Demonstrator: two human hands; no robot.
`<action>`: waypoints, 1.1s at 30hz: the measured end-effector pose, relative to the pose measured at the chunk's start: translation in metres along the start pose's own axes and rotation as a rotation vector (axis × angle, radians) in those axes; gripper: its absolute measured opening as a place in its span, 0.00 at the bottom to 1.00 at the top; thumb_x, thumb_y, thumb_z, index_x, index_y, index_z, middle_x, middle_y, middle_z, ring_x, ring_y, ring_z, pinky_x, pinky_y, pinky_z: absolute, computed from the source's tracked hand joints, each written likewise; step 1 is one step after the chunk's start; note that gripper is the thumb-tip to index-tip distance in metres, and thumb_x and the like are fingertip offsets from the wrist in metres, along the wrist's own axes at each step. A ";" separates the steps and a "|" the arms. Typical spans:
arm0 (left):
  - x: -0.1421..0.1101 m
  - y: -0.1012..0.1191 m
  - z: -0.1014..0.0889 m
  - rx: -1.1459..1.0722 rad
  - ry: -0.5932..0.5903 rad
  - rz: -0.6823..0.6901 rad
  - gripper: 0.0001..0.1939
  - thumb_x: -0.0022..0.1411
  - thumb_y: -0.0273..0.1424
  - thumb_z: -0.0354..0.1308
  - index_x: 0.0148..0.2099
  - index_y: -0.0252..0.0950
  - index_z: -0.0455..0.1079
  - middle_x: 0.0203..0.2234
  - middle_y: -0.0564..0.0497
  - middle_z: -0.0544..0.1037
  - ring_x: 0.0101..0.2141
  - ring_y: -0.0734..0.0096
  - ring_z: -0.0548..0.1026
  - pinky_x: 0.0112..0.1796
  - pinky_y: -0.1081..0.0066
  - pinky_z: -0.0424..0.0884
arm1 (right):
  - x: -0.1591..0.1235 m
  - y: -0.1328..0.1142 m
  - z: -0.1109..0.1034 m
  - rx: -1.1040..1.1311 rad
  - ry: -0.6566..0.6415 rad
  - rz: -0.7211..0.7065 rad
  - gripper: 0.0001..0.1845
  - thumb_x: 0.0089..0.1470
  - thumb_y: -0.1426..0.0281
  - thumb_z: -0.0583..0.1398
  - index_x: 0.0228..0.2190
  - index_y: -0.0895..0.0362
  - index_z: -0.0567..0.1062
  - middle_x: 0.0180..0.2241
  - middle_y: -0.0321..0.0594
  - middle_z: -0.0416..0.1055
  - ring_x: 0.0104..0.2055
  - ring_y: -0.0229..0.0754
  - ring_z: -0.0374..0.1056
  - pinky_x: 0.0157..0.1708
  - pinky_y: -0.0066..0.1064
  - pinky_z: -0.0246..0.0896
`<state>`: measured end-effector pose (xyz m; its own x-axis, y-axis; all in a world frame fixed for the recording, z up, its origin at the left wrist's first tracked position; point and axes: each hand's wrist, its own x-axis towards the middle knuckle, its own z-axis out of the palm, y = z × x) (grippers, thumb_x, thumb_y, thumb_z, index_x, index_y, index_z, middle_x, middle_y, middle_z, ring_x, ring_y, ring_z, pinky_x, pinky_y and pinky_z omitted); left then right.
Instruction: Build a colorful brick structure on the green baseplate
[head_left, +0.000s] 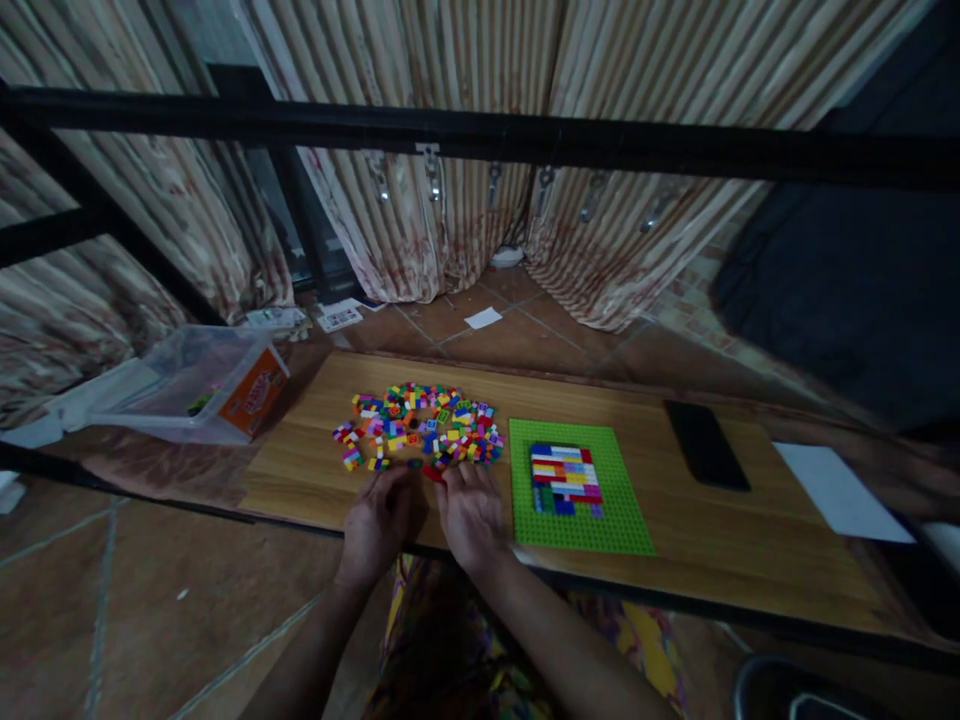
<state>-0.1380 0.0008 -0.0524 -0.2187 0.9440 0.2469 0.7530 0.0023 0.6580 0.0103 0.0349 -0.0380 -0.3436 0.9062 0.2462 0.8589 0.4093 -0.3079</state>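
On the wood-grain tabletop [300, 485], my right hand [472, 512] pinches a red plastic brick [433, 473]; my left hand's [373, 525] grip I cannot tell. A multicoloured brick patch [566, 475] partly covers the square green baseplate [626, 500]; loose bricks [465, 440] remain unattached beyond both hands.

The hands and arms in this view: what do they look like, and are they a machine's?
No, they are a person's. The left hand and right hand wear no gloves, and no sleeves show on the forearms. No cables or watch are visible; small rings are too dim to rule out. Below, patterned clothing shows yellow on dark.
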 end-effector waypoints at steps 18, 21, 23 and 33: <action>-0.014 0.099 0.063 -0.784 -0.470 -0.434 0.16 0.56 0.36 0.56 0.45 0.35 0.69 0.29 0.50 0.78 0.27 0.72 0.76 0.29 0.74 0.72 | -0.085 0.068 -0.037 0.424 0.239 0.297 0.05 0.57 0.67 0.56 0.35 0.53 0.71 0.32 0.40 0.72 0.35 0.44 0.69 0.35 0.33 0.63; -0.008 0.105 0.069 -0.782 -0.488 -0.428 0.14 0.53 0.35 0.58 0.41 0.35 0.70 0.27 0.51 0.77 0.26 0.73 0.75 0.26 0.76 0.70 | -0.086 0.070 -0.039 0.397 0.251 0.275 0.05 0.57 0.68 0.56 0.35 0.53 0.72 0.32 0.40 0.73 0.35 0.44 0.69 0.36 0.34 0.63; -0.007 0.106 0.071 -0.760 -0.486 -0.416 0.13 0.51 0.34 0.60 0.40 0.35 0.71 0.27 0.51 0.77 0.26 0.72 0.74 0.25 0.76 0.69 | -0.087 0.071 -0.042 0.407 0.225 0.247 0.06 0.58 0.69 0.55 0.35 0.53 0.72 0.32 0.40 0.72 0.35 0.44 0.69 0.36 0.34 0.63; -0.030 0.113 0.079 -0.655 -0.543 -0.293 0.06 0.54 0.33 0.56 0.33 0.36 0.70 0.25 0.53 0.76 0.28 0.72 0.74 0.29 0.75 0.68 | -0.117 0.095 -0.058 0.512 0.149 0.256 0.11 0.60 0.72 0.52 0.41 0.53 0.74 0.39 0.41 0.73 0.41 0.42 0.70 0.42 0.33 0.66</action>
<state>0.0028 -0.0013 -0.0416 0.1024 0.9613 -0.2556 0.1725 0.2359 0.9563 0.1540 -0.0382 -0.0429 -0.0607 0.9736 0.2202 0.6018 0.2117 -0.7701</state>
